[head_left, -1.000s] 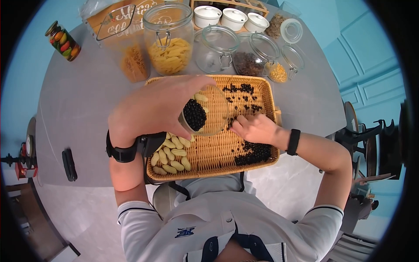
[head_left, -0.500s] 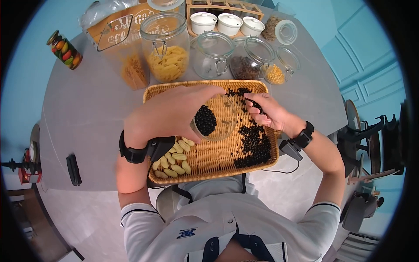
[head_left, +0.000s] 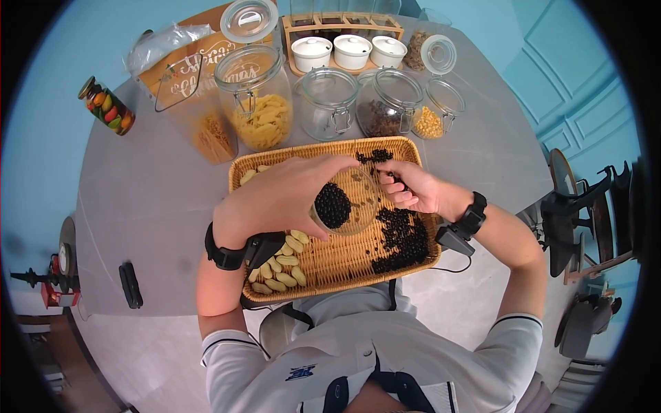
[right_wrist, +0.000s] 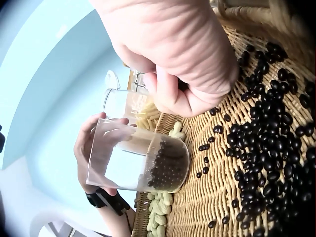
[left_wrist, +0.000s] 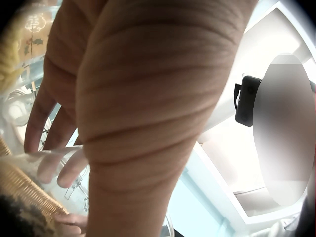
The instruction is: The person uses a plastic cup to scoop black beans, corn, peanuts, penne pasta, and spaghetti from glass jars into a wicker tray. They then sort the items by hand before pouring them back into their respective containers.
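Note:
My left hand [head_left: 282, 196] grips a clear cup [right_wrist: 123, 163], tilted over the wicker basket [head_left: 337, 265], with its mouth toward the left in the right wrist view. A heap of black beans [head_left: 332, 205] lies in the cup's bottom. Just right of the cup, my right hand [head_left: 421, 189] is curled over a few black beans, its thumb close to the far bean patch [head_left: 379, 155]. More loose black beans [head_left: 405, 241] cover the basket's right side. Unshelled peanuts [head_left: 284, 270] lie at its left, partly hidden under my left forearm.
Behind the basket stand a pasta jar [head_left: 261, 120], an empty clip-top jar [head_left: 327, 110], a jar of dark pieces [head_left: 382, 120] and a jar of corn kernels [head_left: 428, 125]. White lidded pots [head_left: 352, 51] sit farther back. A black case [head_left: 130, 284] lies at the table's left.
My right hand has lifted from the basket's right middle and moved toward its far side, now with beans in its curled fingers. The cup has shifted slightly right with my left hand.

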A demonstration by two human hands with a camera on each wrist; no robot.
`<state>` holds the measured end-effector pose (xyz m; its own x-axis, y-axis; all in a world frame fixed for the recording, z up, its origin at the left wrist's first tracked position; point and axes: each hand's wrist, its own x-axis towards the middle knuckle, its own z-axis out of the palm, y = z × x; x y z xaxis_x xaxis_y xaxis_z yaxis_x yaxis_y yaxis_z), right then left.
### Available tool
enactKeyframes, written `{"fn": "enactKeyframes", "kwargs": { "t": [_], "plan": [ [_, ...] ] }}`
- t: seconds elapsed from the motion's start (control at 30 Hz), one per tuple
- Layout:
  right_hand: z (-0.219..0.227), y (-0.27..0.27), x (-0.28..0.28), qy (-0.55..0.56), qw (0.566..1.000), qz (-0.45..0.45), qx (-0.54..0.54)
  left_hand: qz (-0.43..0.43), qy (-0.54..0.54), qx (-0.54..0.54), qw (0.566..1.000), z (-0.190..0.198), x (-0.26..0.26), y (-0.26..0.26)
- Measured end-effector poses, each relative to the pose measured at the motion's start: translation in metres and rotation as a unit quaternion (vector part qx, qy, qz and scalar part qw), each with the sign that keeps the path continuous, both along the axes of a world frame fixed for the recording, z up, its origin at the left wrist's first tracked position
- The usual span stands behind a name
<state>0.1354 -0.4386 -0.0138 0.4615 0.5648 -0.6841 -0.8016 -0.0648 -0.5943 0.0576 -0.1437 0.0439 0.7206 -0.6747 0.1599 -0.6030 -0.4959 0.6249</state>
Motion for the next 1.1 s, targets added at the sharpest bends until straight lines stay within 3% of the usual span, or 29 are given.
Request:
{"fn": "enactKeyframes", "kwargs": {
  "t": [0.23,0.53,0.67,0.83,0.93,1.1],
  "plan": [
    [0.000,0.004,-0.013,-0.059,0.996,-0.024,-0.063,0.001,0.013,0.005,1.000,0.000,-0.001,-0.001],
    [0.018,-0.002,-0.021,-0.111,0.990,0.020,-0.079,0.008,-0.001,0.006,1.000,-0.001,-0.003,-0.001],
    [0.016,-0.012,-0.017,-0.103,0.994,0.015,-0.028,-0.003,0.000,0.003,1.000,-0.001,-0.002,-0.001],
    [0.063,-0.016,-0.016,-0.129,0.991,-0.021,0.029,0.002,-0.007,0.006,1.000,-0.004,-0.003,-0.002],
    [0.096,-0.010,-0.018,-0.160,0.984,0.019,0.080,-0.007,0.008,0.004,1.000,-0.003,-0.002,-0.002],
    [0.117,0.033,-0.042,-0.235,0.956,0.177,0.007,0.002,0.015,0.020,1.000,-0.001,-0.003,-0.004]
  ]
}}
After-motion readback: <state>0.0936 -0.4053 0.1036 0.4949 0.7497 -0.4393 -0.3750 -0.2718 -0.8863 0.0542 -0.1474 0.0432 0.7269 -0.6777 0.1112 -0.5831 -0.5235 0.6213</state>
